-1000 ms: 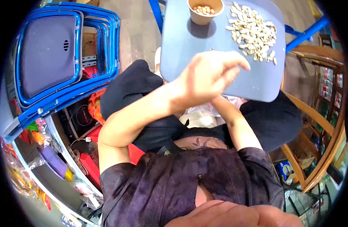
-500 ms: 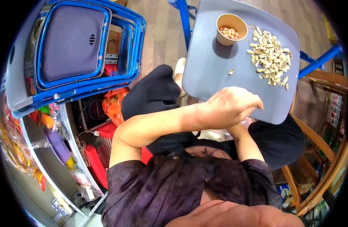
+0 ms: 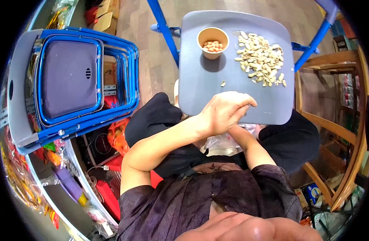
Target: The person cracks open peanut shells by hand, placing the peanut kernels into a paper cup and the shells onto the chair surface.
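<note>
My left hand (image 3: 226, 111) hovers at the near edge of a grey chair seat (image 3: 196, 94), fingers curled inward; anything within them is hidden. My right forearm (image 3: 252, 148) reaches up beneath it, and the left hand covers the right hand's fingers. Below both lies a clear plastic bag (image 3: 220, 142) in my lap, its contents unclear. On the seat stands a brown paper cup (image 3: 212, 53) holding shelled peanuts (image 3: 213, 46). To its right is a heap of peanut shells (image 3: 261, 58). One shell piece (image 3: 223, 83) lies alone nearer my left hand.
Folded blue-framed chairs (image 3: 70, 76) lean at the left beside a shelf with packets. An orange bag (image 3: 118, 134) and a red box (image 3: 108, 197) are near my left knee. A wooden frame (image 3: 329, 128) stands at the right, and blue chair legs (image 3: 164, 32) flank the seat.
The view has shifted, so the seat, cup and shells appear farther left. My hands stay close together, left above right, with almost the same pose.
</note>
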Motion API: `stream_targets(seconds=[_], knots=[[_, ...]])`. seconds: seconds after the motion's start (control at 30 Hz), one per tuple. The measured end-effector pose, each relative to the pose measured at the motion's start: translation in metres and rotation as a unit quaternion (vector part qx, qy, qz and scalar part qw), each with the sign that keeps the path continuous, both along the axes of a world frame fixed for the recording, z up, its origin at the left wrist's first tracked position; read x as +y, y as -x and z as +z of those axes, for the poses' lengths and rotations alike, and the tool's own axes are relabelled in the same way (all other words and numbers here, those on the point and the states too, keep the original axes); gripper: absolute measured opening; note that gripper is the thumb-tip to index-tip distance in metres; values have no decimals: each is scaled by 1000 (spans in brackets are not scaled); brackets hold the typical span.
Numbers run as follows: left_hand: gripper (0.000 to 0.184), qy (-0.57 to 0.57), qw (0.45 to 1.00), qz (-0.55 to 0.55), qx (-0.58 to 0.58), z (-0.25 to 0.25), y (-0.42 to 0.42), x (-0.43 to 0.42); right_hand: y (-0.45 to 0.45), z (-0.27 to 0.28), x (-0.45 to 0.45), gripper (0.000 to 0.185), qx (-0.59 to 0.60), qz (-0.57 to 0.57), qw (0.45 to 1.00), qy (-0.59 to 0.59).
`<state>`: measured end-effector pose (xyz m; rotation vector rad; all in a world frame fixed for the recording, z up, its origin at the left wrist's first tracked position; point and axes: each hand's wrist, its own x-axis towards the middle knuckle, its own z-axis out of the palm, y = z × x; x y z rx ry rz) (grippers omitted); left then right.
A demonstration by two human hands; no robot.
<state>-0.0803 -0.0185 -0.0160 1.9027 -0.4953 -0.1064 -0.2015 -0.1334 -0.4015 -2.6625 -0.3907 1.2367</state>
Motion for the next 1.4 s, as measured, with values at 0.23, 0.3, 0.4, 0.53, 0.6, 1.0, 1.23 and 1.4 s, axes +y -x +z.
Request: stream_targets(seconds=[0.23, 0.3, 0.4, 0.53, 0.6, 1.0, 1.23, 1.4], knots=[[19, -14, 1000, 15, 17, 1, -8, -1, -6, -9, -2, 27, -66, -7, 994, -85], [19, -65, 997, 34, -2, 3, -14, 9, -29, 56, -3, 23, 84, 21, 993, -75], [15, -290, 957, 15, -32, -7, -23, 31, -27, 107, -28, 13, 22, 60, 966, -250], [14, -402, 913, 38, -63, -30, -25, 30, -50, 259, -46, 14, 173, 6, 964, -200], [13, -389, 917, 52, -75, -39, -28, 25, -53, 287, -62, 7, 207, 7, 948, -244], [18, -322, 945, -28, -51, -40, -54, 6, -138, 346, -83, 7, -326, 52, 907, -262], [17, -333, 940, -33, -67, -47, -53, 4, -135, 384, -102, 41, -384, 58, 898, -207], [20, -350, 935, -47, -21, -36, -58, 1, -169, 388, -157, 51, -399, -34, 915, -38]])
